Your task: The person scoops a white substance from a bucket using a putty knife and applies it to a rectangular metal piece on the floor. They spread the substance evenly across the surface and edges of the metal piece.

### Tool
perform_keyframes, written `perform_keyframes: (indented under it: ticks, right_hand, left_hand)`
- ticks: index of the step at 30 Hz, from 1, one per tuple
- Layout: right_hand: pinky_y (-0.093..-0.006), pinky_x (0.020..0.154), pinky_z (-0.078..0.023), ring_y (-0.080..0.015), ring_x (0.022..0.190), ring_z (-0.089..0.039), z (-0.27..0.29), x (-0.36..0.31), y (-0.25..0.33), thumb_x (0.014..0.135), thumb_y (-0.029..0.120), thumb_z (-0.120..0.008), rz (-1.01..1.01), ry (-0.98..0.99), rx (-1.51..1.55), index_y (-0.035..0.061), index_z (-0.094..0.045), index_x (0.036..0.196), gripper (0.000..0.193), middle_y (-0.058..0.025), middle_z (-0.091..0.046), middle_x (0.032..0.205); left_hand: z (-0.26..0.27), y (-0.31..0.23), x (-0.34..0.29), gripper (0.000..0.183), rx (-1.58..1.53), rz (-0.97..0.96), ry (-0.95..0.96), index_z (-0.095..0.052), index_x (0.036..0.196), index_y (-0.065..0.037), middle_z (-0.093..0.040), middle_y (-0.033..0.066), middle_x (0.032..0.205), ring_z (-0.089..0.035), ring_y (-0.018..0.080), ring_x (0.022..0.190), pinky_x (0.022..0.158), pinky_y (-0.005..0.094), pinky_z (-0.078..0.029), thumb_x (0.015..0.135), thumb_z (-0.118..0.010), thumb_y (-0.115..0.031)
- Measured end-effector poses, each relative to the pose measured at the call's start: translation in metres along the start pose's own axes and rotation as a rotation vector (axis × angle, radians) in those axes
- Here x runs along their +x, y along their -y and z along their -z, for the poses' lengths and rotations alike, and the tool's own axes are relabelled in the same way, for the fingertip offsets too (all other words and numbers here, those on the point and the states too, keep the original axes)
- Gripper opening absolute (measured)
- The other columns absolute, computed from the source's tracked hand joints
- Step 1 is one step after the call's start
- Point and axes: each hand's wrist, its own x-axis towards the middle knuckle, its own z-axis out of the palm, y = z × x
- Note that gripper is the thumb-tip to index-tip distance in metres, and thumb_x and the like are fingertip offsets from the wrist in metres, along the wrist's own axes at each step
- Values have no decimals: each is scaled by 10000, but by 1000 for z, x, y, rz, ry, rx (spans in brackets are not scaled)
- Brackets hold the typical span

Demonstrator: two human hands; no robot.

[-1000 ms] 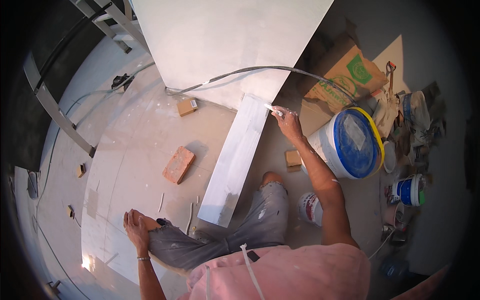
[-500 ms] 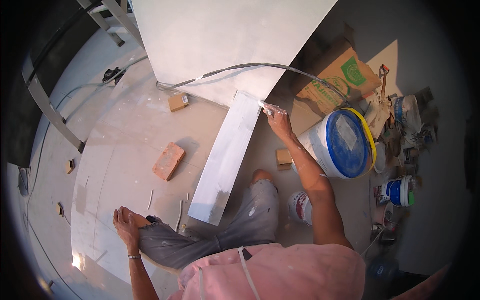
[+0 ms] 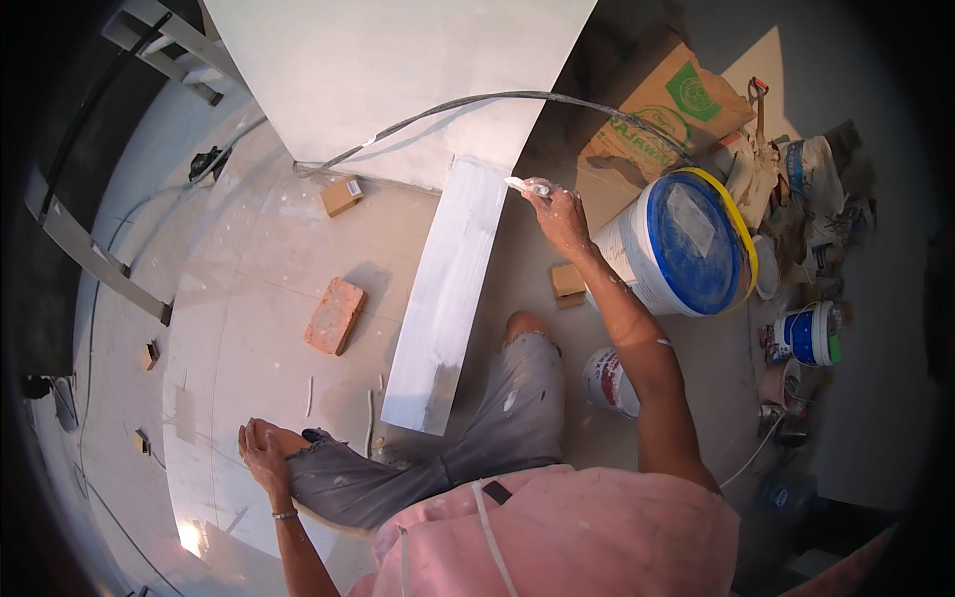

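A long white-painted board (image 3: 448,289) runs from between my knees to the foot of a large white panel (image 3: 398,60). Its near end shows a greyer, less covered patch. My right hand (image 3: 559,214) is closed on a small paintbrush (image 3: 519,185) with white on its bristles. The brush tip is at the board's right edge near the far end; whether it touches is too small to tell. White paint spots mark the fingers. My left hand (image 3: 264,456) rests over my left knee, holding nothing, its fingers laid out over the knee.
A red brick (image 3: 335,315) and a small cardboard box (image 3: 341,197) lie left of the board. To the right stand a large bucket with a blue lid (image 3: 696,244), a smaller paint tub (image 3: 612,383) and several containers. A black cable (image 3: 468,101) arches across the panel; a ladder (image 3: 109,254) stands left.
The whole view has shifted a little, with the board and bucket higher in the picture. My right hand turned slightly, and the brush stays by the board's far right edge. My left hand stays put.
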Motion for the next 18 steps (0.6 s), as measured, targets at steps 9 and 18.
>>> perform_keyframes:
  ticks: [9, 18]
  right_hand:
    - [-428, 832, -588, -376, 926, -761, -20, -40, 13, 961, 147, -726, 22, 361, 63, 19, -765, 1157, 238, -226, -772, 1015]
    - [-437, 868, -595, -396, 976, -744, -28, -22, 17, 950, 88, -690, 85, 122, -66, 14, -762, 1143, 219, -227, -766, 1055]
  left_hand:
    - [9, -8, -3, 507, 35, -3, -24, -620, 1441, -86, -480, 210, 1576, -448, 424, 1441, 1193, 517, -391, 966, -628, -263]
    - [-9, -28, 8, 518, 33, -68, 1, -619, 1436, -64, -500, 217, 1552, -461, 417, 1426, 1186, 514, -390, 968, -625, -285]
